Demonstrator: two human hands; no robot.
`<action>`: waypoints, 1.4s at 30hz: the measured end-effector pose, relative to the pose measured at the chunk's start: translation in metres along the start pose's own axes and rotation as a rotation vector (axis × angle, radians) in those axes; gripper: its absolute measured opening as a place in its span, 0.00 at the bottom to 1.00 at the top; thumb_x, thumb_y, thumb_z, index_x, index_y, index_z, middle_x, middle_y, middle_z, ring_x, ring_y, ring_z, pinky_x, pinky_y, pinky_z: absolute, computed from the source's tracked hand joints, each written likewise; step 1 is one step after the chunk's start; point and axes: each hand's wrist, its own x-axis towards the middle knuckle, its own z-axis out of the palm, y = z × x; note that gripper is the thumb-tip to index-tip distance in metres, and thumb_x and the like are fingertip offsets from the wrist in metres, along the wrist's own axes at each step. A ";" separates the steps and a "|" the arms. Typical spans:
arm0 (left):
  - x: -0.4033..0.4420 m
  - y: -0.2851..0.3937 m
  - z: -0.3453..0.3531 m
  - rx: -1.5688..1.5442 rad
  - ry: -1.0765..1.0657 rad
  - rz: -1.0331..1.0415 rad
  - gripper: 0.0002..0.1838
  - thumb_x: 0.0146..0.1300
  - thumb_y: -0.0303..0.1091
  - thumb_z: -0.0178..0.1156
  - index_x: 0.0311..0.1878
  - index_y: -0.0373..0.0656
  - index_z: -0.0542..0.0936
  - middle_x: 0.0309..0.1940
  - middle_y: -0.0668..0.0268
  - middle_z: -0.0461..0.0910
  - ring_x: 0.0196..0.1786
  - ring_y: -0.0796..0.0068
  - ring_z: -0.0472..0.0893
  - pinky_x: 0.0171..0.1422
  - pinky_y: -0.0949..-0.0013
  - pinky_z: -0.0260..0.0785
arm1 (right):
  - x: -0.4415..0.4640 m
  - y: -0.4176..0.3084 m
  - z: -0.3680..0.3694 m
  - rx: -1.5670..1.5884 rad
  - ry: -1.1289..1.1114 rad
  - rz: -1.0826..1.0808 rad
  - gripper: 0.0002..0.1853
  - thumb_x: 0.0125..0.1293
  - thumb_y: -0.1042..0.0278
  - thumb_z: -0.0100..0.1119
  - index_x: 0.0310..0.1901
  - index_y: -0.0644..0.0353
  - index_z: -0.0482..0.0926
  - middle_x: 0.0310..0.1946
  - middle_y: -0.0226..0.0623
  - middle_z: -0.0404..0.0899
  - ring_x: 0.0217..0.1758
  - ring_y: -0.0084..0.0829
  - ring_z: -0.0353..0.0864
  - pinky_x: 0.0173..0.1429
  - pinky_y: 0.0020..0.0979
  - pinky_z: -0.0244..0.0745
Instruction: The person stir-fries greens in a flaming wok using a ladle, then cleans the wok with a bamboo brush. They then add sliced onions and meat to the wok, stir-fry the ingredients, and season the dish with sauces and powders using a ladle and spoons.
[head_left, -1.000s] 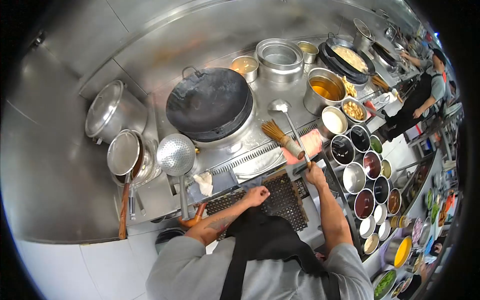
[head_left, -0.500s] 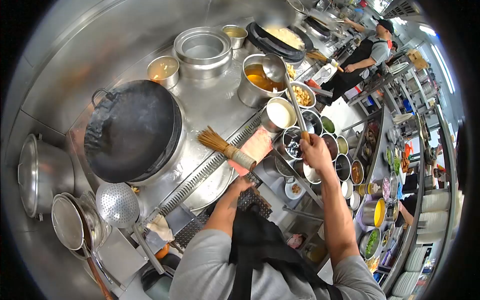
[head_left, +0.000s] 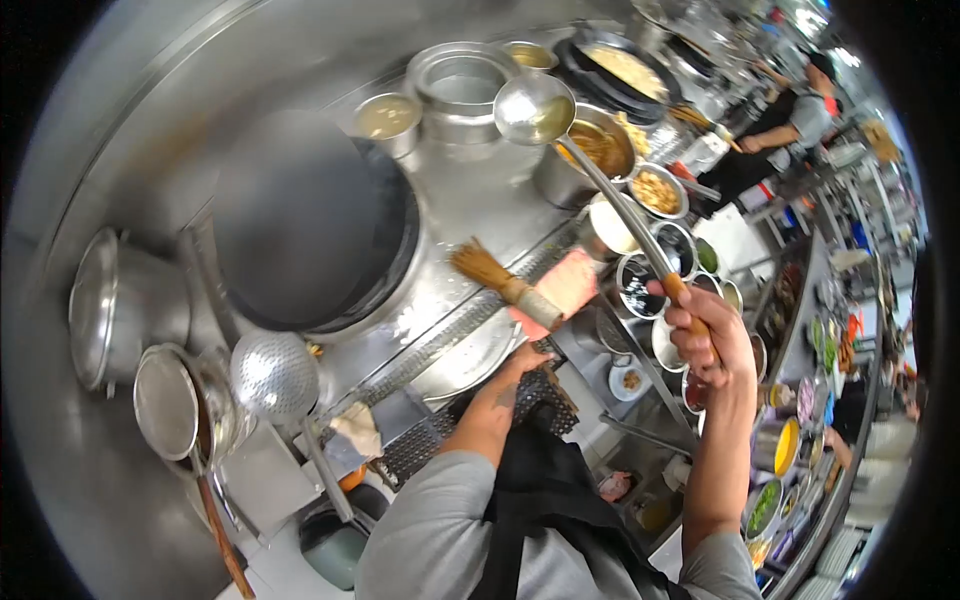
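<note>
My right hand (head_left: 712, 335) is closed around the wooden grip of a long metal ladle (head_left: 625, 205). The ladle's bowl hangs in the air by the pot of amber liquid (head_left: 600, 143), with a little yellowish liquid showing inside. Left of it is a large black wok (head_left: 310, 225), hazy or blurred, on a round burner. At the counter's front edge my left hand (head_left: 525, 360) is low, close below a bamboo brush (head_left: 505, 285) and a pink cloth (head_left: 565, 290); its fingers are not clear enough to judge.
A perforated skimmer (head_left: 275, 375), a round strainer (head_left: 167, 403) and a lidded steel pot (head_left: 125, 310) stand at left. Bowls of sauces and fried pieces (head_left: 657, 190) line the right. Farther back, a co-worker (head_left: 795, 120) in a black apron stands at another wok.
My right hand has raised the ladle out over the pot's left rim, its bowl turned more toward me. The whole view has swung, so the counter sits farther right.
</note>
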 end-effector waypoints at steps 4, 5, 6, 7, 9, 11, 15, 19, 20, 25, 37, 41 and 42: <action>0.004 -0.012 0.006 0.058 -0.051 -0.125 0.50 0.48 0.65 0.69 0.67 0.38 0.68 0.63 0.43 0.70 0.68 0.51 0.69 0.71 0.56 0.61 | 0.016 0.031 0.036 -0.193 -0.161 0.028 0.21 0.69 0.67 0.54 0.59 0.71 0.70 0.24 0.23 0.65 0.13 0.08 0.55 0.12 0.13 0.44; 0.001 -0.016 0.009 0.096 -0.009 -0.079 0.51 0.48 0.65 0.69 0.69 0.40 0.66 0.66 0.42 0.67 0.70 0.49 0.66 0.73 0.56 0.59 | 0.029 0.043 0.040 -0.185 -0.169 0.038 0.21 0.69 0.67 0.55 0.59 0.69 0.70 0.24 0.23 0.65 0.13 0.09 0.55 0.12 0.13 0.45; -0.010 -0.012 0.010 0.098 -0.006 -0.085 0.51 0.48 0.65 0.69 0.69 0.40 0.66 0.66 0.42 0.67 0.70 0.49 0.66 0.73 0.56 0.59 | 0.044 0.059 0.041 -0.176 -0.177 0.048 0.21 0.69 0.67 0.55 0.60 0.68 0.71 0.23 0.22 0.65 0.13 0.09 0.55 0.13 0.14 0.46; -0.027 -0.005 0.005 0.139 0.045 -0.084 0.53 0.48 0.66 0.68 0.71 0.41 0.64 0.68 0.42 0.64 0.71 0.48 0.64 0.74 0.56 0.57 | 0.059 0.089 0.044 -0.200 -0.183 -0.011 0.20 0.70 0.67 0.55 0.60 0.66 0.71 0.23 0.21 0.64 0.14 0.09 0.55 0.14 0.14 0.47; -0.051 -0.002 -0.001 0.261 0.109 -0.056 0.54 0.49 0.67 0.66 0.73 0.43 0.61 0.70 0.40 0.59 0.74 0.46 0.60 0.76 0.55 0.54 | 0.094 0.147 0.034 -0.221 -0.184 -0.092 0.18 0.70 0.67 0.54 0.59 0.62 0.72 0.23 0.25 0.67 0.14 0.16 0.61 0.16 0.21 0.55; -0.083 -0.001 0.000 0.212 0.210 -0.049 0.53 0.49 0.69 0.64 0.71 0.41 0.65 0.71 0.40 0.57 0.74 0.46 0.58 0.77 0.55 0.53 | 0.116 0.182 0.002 -0.668 0.004 -0.461 0.16 0.68 0.68 0.53 0.55 0.61 0.73 0.26 0.39 0.77 0.19 0.35 0.75 0.23 0.34 0.69; -0.126 -0.016 0.052 0.231 -0.093 -0.106 0.48 0.51 0.70 0.64 0.63 0.37 0.74 0.65 0.44 0.69 0.68 0.49 0.68 0.72 0.55 0.59 | 0.088 0.177 -0.078 -1.334 0.314 -0.601 0.13 0.60 0.70 0.56 0.47 0.59 0.78 0.36 0.52 0.82 0.40 0.50 0.84 0.43 0.47 0.78; -0.134 -0.011 0.117 0.418 -0.424 -0.033 0.42 0.52 0.65 0.66 0.58 0.35 0.77 0.52 0.49 0.80 0.54 0.57 0.80 0.60 0.59 0.71 | 0.111 0.215 -0.142 -1.507 0.463 -0.347 0.16 0.60 0.69 0.54 0.49 0.62 0.77 0.48 0.46 0.81 0.45 0.44 0.84 0.45 0.42 0.83; -0.135 -0.019 0.140 0.483 -0.480 -0.016 0.36 0.56 0.60 0.67 0.55 0.36 0.79 0.47 0.51 0.83 0.48 0.61 0.83 0.55 0.61 0.75 | 0.100 0.227 -0.141 -1.450 0.501 -0.457 0.20 0.60 0.65 0.57 0.53 0.63 0.76 0.56 0.44 0.77 0.56 0.45 0.78 0.51 0.45 0.81; -0.167 0.157 0.214 0.348 -0.816 0.159 0.15 0.64 0.39 0.64 0.46 0.37 0.83 0.31 0.61 0.84 0.31 0.73 0.83 0.39 0.70 0.75 | -0.095 0.167 -0.243 -0.836 0.742 -0.455 0.14 0.56 0.64 0.60 0.42 0.59 0.82 0.38 0.51 0.82 0.47 0.48 0.81 0.51 0.43 0.77; -0.177 0.317 0.400 0.323 -0.902 0.580 0.12 0.68 0.34 0.61 0.47 0.35 0.81 0.31 0.66 0.83 0.32 0.79 0.81 0.38 0.74 0.75 | -0.432 0.333 -0.650 -0.593 2.032 0.339 0.15 0.58 0.68 0.59 0.42 0.71 0.77 0.38 0.56 0.83 0.42 0.50 0.85 0.47 0.46 0.80; -0.124 0.184 0.304 0.340 -0.669 0.237 0.15 0.65 0.39 0.63 0.47 0.38 0.81 0.29 0.64 0.83 0.34 0.75 0.83 0.41 0.71 0.75 | -0.419 0.357 -0.675 -1.225 1.824 0.353 0.07 0.57 0.72 0.56 0.28 0.65 0.81 0.27 0.49 0.81 0.29 0.45 0.82 0.35 0.44 0.78; -0.111 0.150 0.260 0.522 -0.469 0.283 0.17 0.64 0.43 0.63 0.48 0.39 0.82 0.32 0.60 0.84 0.38 0.66 0.84 0.45 0.66 0.76 | -0.413 0.376 -0.698 -1.409 1.834 0.269 0.07 0.58 0.71 0.57 0.27 0.62 0.81 0.24 0.45 0.79 0.27 0.41 0.80 0.32 0.43 0.75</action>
